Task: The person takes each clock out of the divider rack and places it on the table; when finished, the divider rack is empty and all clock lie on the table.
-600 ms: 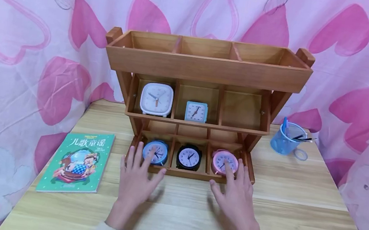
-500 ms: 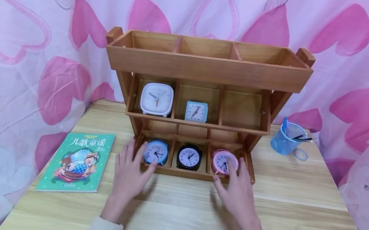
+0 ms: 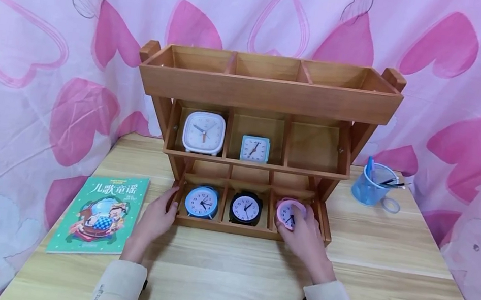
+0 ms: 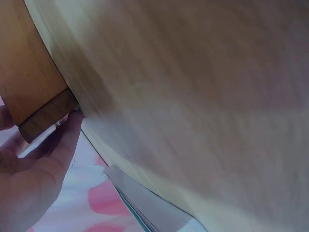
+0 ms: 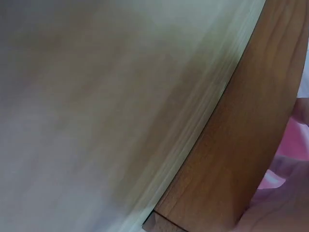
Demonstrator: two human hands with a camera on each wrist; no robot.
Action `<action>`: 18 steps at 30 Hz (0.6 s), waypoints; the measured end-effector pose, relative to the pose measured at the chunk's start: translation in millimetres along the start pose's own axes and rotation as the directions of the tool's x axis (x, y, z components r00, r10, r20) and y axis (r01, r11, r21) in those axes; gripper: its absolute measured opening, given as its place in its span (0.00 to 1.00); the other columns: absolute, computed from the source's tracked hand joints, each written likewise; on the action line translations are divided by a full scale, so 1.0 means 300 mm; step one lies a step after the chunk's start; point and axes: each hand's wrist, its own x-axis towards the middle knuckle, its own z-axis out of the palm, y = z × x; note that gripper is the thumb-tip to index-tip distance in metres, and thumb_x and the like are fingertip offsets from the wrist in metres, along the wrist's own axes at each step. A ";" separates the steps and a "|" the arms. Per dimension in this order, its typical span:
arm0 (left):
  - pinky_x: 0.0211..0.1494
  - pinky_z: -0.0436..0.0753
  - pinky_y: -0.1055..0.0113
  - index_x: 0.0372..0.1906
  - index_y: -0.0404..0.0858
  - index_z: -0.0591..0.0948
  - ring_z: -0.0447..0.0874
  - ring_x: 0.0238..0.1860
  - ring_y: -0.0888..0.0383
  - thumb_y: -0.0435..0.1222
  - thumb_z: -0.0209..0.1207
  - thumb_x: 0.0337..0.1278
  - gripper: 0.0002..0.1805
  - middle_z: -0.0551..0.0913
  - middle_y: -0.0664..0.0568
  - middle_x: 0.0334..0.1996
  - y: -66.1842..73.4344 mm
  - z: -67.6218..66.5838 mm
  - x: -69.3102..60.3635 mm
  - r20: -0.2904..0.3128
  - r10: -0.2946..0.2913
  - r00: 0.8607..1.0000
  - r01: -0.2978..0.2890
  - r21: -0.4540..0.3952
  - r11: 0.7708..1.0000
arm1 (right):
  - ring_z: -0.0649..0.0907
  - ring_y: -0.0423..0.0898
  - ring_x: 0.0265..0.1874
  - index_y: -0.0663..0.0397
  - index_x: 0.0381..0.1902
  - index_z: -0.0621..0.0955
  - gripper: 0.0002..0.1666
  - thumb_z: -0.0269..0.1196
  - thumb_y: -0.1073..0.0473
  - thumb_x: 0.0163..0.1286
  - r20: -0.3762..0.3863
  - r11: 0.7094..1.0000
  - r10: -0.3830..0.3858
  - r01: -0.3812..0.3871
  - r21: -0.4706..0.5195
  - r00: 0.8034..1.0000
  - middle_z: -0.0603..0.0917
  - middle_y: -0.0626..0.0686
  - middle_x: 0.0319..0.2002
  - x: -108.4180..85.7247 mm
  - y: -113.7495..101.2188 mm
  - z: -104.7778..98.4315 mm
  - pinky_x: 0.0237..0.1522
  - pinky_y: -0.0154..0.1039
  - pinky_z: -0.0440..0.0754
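Note:
A three-tier wooden shelf stands on the table. In its lowest tier sit a blue alarm clock, a black alarm clock and a pink alarm clock, one per compartment. My right hand holds the pink clock, thumb at its lower left and fingers over its right part. My left hand grips the shelf's lower left corner; the left wrist view shows the fingers against the corner's side. Above, a white clock and a small light-blue clock occupy the middle tier.
A green children's book lies on the table left of the shelf. At the right back stand a blue mesh pen cup with pens and brushes, and a tape roll. A heart-patterned curtain hangs behind.
My left hand has moved left from in front of the blue clock onto the shelf's corner. My right hand's spread fingers have closed around the pink clock. The head view has tilted slightly upward.

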 end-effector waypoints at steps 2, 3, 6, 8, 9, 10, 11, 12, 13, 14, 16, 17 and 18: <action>0.67 0.69 0.40 0.76 0.43 0.61 0.68 0.69 0.36 0.40 0.46 0.75 0.28 0.66 0.33 0.70 -0.010 0.004 0.003 -0.003 -0.003 1.000 0.003 -0.016 1.000 | 0.69 0.73 0.62 0.61 0.72 0.65 0.42 0.64 0.47 0.67 -0.002 1.000 -0.001 0.001 -0.009 1.000 0.56 0.73 0.71 0.013 0.000 0.006 0.58 0.72 0.70; 0.67 0.69 0.41 0.76 0.44 0.62 0.68 0.69 0.37 0.40 0.46 0.75 0.28 0.67 0.34 0.71 -0.014 0.005 0.004 -0.006 -0.004 1.000 0.003 -0.018 1.000 | 0.71 0.72 0.60 0.61 0.71 0.66 0.42 0.64 0.47 0.66 -0.006 1.000 -0.003 0.003 -0.012 1.000 0.58 0.72 0.70 0.018 0.000 0.008 0.57 0.71 0.72; 0.68 0.69 0.40 0.76 0.45 0.62 0.67 0.69 0.36 0.40 0.46 0.76 0.28 0.66 0.35 0.71 -0.020 0.005 0.003 -0.009 -0.001 1.000 0.001 -0.016 1.000 | 0.74 0.69 0.56 0.62 0.69 0.68 0.41 0.66 0.48 0.65 -0.028 1.000 -0.001 0.001 -0.015 1.000 0.63 0.71 0.67 0.029 0.002 0.012 0.55 0.68 0.76; 0.68 0.68 0.40 0.77 0.45 0.61 0.66 0.69 0.35 0.40 0.46 0.76 0.28 0.66 0.35 0.71 -0.020 0.004 0.001 -0.005 -0.005 1.000 0.005 -0.017 1.000 | 0.75 0.68 0.55 0.62 0.68 0.70 0.40 0.67 0.49 0.63 -0.041 1.000 0.002 -0.002 -0.011 0.999 0.65 0.70 0.65 0.034 0.004 0.014 0.54 0.67 0.77; 0.68 0.68 0.40 0.77 0.45 0.61 0.66 0.69 0.35 0.40 0.46 0.76 0.28 0.65 0.35 0.71 -0.020 0.004 0.000 -0.002 -0.010 1.000 0.010 -0.020 1.000 | 0.75 0.68 0.55 0.63 0.67 0.71 0.39 0.68 0.49 0.63 -0.048 1.000 0.003 -0.004 -0.007 0.999 0.66 0.70 0.64 0.037 0.005 0.014 0.54 0.66 0.78; 0.68 0.67 0.40 0.77 0.45 0.60 0.65 0.70 0.35 0.41 0.45 0.76 0.28 0.65 0.35 0.72 -0.019 0.005 -0.001 0.003 -0.016 1.000 0.016 -0.025 1.000 | 0.75 0.67 0.54 0.63 0.66 0.72 0.39 0.68 0.50 0.62 -0.054 1.000 0.000 -0.001 -0.002 0.999 0.67 0.70 0.64 0.040 0.006 0.014 0.53 0.66 0.78; 0.69 0.67 0.40 0.77 0.46 0.60 0.65 0.70 0.36 0.41 0.45 0.76 0.28 0.64 0.35 0.72 -0.019 0.005 -0.001 0.008 -0.022 1.000 0.022 -0.029 0.999 | 0.76 0.67 0.54 0.63 0.65 0.73 0.38 0.69 0.50 0.62 -0.062 1.000 -0.006 0.006 0.004 0.998 0.68 0.70 0.63 0.042 0.007 0.013 0.53 0.65 0.78; 0.69 0.66 0.40 0.77 0.46 0.59 0.64 0.71 0.36 0.41 0.45 0.77 0.28 0.63 0.35 0.73 -0.019 0.006 -0.001 0.013 -0.024 1.000 0.025 -0.031 0.999 | 0.76 0.66 0.54 0.62 0.64 0.74 0.37 0.69 0.50 0.62 -0.071 1.000 -0.012 0.013 0.014 0.997 0.69 0.70 0.62 0.043 0.009 0.011 0.53 0.65 0.78; 0.70 0.66 0.40 0.78 0.46 0.59 0.63 0.71 0.36 0.41 0.44 0.77 0.28 0.63 0.36 0.73 -0.021 0.006 -0.001 0.018 -0.030 0.999 0.030 -0.033 0.999 | 0.75 0.66 0.54 0.62 0.63 0.74 0.36 0.69 0.50 0.61 -0.080 0.999 -0.018 0.020 0.027 0.997 0.70 0.69 0.61 0.043 0.009 0.009 0.54 0.64 0.78; 0.70 0.65 0.40 0.78 0.47 0.59 0.63 0.72 0.36 0.42 0.44 0.77 0.28 0.63 0.36 0.73 -0.023 0.006 -0.002 0.022 -0.032 0.999 0.032 -0.034 0.999 | 0.75 0.65 0.54 0.62 0.63 0.75 0.36 0.69 0.50 0.62 -0.089 0.999 -0.024 0.028 0.040 0.996 0.70 0.69 0.60 0.042 0.010 0.006 0.54 0.64 0.78; 0.71 0.64 0.40 0.78 0.47 0.58 0.61 0.73 0.37 0.42 0.44 0.77 0.28 0.62 0.37 0.74 -0.026 0.006 -0.001 0.029 -0.033 0.999 0.034 -0.037 0.999 | 0.74 0.64 0.55 0.61 0.62 0.76 0.35 0.70 0.49 0.62 -0.113 0.997 -0.036 0.043 0.060 0.993 0.71 0.68 0.60 0.037 0.008 -0.004 0.54 0.63 0.78; 0.71 0.63 0.40 0.78 0.47 0.58 0.60 0.73 0.37 0.42 0.43 0.77 0.28 0.62 0.37 0.74 -0.027 0.005 -0.001 0.031 -0.034 0.999 0.035 -0.038 0.999 | 0.74 0.64 0.56 0.60 0.62 0.76 0.35 0.70 0.49 0.62 -0.124 0.997 -0.040 0.048 0.068 0.991 0.71 0.68 0.60 0.032 0.006 -0.011 0.54 0.63 0.78; 0.72 0.63 0.40 0.78 0.48 0.58 0.60 0.73 0.38 0.42 0.43 0.77 0.28 0.61 0.37 0.74 -0.028 0.004 -0.001 0.034 -0.034 0.999 0.035 -0.039 0.999 | 0.73 0.64 0.56 0.59 0.63 0.76 0.35 0.70 0.48 0.62 -0.134 0.996 -0.039 0.050 0.080 0.990 0.70 0.67 0.60 0.026 0.004 -0.020 0.55 0.64 0.78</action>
